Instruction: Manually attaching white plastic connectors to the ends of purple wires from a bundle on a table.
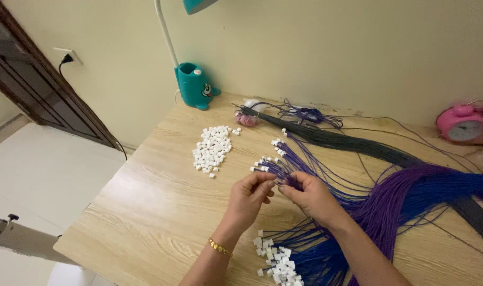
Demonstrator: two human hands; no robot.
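2 hands, left hand (250,191) and right hand (307,194), pinch together on thin purple wires (305,164) near the wooden table's (157,206) front edge, beside loose white connectors (213,149).

No packages, labels, signs or screens showed anywhere on the light wooden table (162,185) or on the pale wall behind it; nothing of that kind stood along its edges or corners.
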